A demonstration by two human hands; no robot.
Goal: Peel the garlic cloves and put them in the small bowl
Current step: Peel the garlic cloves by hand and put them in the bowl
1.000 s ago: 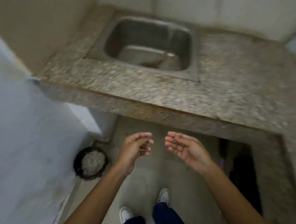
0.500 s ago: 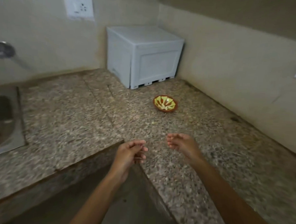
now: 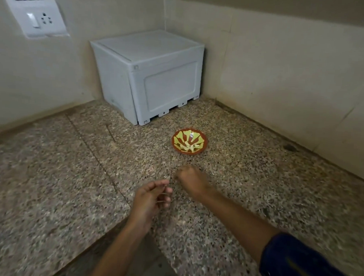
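Note:
A small brown bowl (image 3: pixel 204 146) with a yellow-green pattern sits on the granite counter in front of a white box. Several pale peeled garlic cloves (image 3: pixel 187 147) lie inside it. My right hand (image 3: pixel 190 178) hovers low over the counter just in front of the bowl. It is seen from the back with its fingers curled under, and no clove shows in it. My left hand (image 3: pixel 152 196) is nearer to me at the counter's inner corner. Its fingers are loosely curled and it holds nothing. No unpeeled garlic is visible on the counter.
The speckled granite counter (image 3: pixel 59 173) runs in an L along two tiled walls. A white plastic box (image 3: pixel 150 73) stands in the corner behind the bowl. A white switch and socket plate (image 3: pixel 35 14) is on the left wall. The counter's front edge and the floor gap are below my left arm.
The view swung from the sink and floor to the counter corner with the bowl. Both hands moved forward over the counter, and my right hand's fingers curled under.

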